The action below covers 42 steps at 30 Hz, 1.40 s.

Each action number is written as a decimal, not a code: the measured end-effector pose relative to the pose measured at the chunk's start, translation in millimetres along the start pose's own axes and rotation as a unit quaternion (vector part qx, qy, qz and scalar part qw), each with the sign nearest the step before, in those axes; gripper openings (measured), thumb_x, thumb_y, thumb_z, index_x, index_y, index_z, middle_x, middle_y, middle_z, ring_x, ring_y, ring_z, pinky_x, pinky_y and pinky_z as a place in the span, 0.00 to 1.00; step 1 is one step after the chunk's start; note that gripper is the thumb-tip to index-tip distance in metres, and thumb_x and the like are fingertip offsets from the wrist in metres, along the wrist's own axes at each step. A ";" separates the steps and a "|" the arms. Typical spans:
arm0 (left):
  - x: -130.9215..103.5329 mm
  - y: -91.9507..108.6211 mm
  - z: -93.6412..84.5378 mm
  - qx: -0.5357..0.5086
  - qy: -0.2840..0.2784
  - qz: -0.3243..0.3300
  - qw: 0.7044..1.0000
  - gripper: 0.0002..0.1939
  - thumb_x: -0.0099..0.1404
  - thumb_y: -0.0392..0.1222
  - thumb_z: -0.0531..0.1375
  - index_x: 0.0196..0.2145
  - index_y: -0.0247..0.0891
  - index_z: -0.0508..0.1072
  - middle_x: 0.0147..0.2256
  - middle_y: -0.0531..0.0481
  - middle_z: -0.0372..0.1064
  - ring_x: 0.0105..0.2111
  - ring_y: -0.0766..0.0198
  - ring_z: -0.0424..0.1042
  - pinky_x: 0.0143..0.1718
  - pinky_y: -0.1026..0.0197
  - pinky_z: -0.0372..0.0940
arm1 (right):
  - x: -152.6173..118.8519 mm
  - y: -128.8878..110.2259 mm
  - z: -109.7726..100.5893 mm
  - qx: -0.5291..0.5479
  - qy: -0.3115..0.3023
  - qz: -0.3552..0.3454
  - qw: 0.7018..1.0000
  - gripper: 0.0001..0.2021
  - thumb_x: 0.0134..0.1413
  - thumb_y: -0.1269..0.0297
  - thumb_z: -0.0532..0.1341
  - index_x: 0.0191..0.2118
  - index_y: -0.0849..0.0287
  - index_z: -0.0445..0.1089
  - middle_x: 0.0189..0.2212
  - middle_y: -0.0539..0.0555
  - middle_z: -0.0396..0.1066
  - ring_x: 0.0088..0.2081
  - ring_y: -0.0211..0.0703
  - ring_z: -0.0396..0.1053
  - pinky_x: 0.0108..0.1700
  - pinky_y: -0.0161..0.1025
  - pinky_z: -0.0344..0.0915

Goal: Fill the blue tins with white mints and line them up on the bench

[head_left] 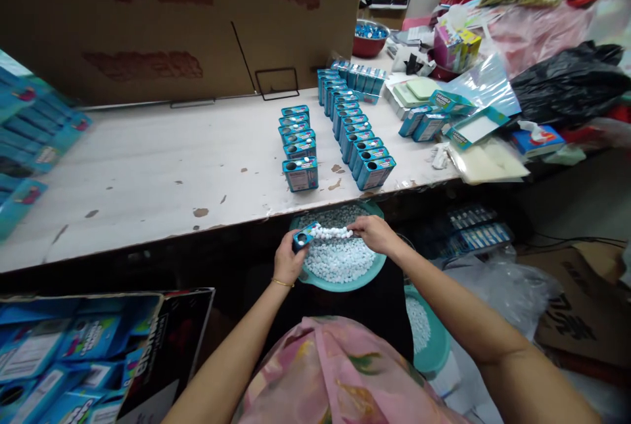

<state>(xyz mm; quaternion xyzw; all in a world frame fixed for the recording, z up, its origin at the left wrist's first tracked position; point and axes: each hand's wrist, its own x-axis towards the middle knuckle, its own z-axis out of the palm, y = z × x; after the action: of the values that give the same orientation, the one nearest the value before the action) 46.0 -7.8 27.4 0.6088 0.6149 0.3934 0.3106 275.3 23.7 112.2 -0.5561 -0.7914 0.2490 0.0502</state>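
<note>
Left grip (288, 262) holds a tin (304, 233) by the basin (365, 279), table (236, 148) just beyond.

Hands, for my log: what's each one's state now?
Left hand: closed, holding a blue box.
Right hand: closed, apparently on a hidden utensil under white pellets.

Left hand (287, 261) grips a blue container (305, 234) above a teal basin (341, 286); white pellets (334, 233) extend from container to right hand (373, 232).

The left hand (287, 259) partly hides the small blue rectangular container (302, 237), and the view's left edge crops an open black cardboard box (165, 345).
</note>
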 end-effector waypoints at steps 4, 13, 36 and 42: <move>-0.5 7.1 14.9 0.019 -0.023 0.028 0.999 0.17 0.52 0.40 0.56 0.41 0.38 0.64 0.39 0.46 0.66 0.41 0.59 0.66 0.44 0.56 0.60 | -0.8 -42.6 -27.3 -0.174 -0.053 -0.013 0.983 0.14 0.49 0.74 0.50 0.35 0.56 0.72 0.34 0.55 0.71 0.38 0.44 0.67 0.35 0.36 0.59; -1.5 9.1 19.0 0.026 -0.038 0.040 0.998 0.17 0.50 0.36 0.55 0.40 0.37 0.65 0.39 0.46 0.66 0.41 0.58 0.66 0.44 0.56 0.60 | -1.6 -78.0 -21.9 -0.265 -0.031 -0.076 0.961 0.12 0.52 0.73 0.48 0.32 0.62 0.69 0.30 0.61 0.68 0.35 0.47 0.65 0.32 0.38 0.59; -14.4 -7.2 -19.5 -0.052 -0.008 0.027 0.998 0.18 0.53 0.44 0.58 0.43 0.39 0.65 0.39 0.49 0.67 0.39 0.62 0.67 0.44 0.58 0.61 | 20.9 27.5 111.6 -0.026 -0.056 0.146 0.987 0.14 0.50 0.72 0.52 0.39 0.55 0.72 0.37 0.54 0.72 0.41 0.42 0.67 0.39 0.33 0.60; -10.7 -10.7 -22.8 -0.048 0.018 0.011 0.999 0.19 0.52 0.44 0.58 0.42 0.38 0.65 0.39 0.49 0.67 0.38 0.62 0.67 0.43 0.59 0.61 | 11.6 52.1 79.2 0.081 -0.052 0.122 0.988 0.15 0.48 0.74 0.54 0.41 0.58 0.71 0.36 0.50 0.73 0.37 0.37 0.68 0.38 0.31 0.62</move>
<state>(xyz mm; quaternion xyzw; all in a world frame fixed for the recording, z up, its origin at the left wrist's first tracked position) 21.7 -20.3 28.4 0.5930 0.5941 0.4365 0.3239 287.2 20.8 17.5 -0.6289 -0.6962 0.3454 0.0230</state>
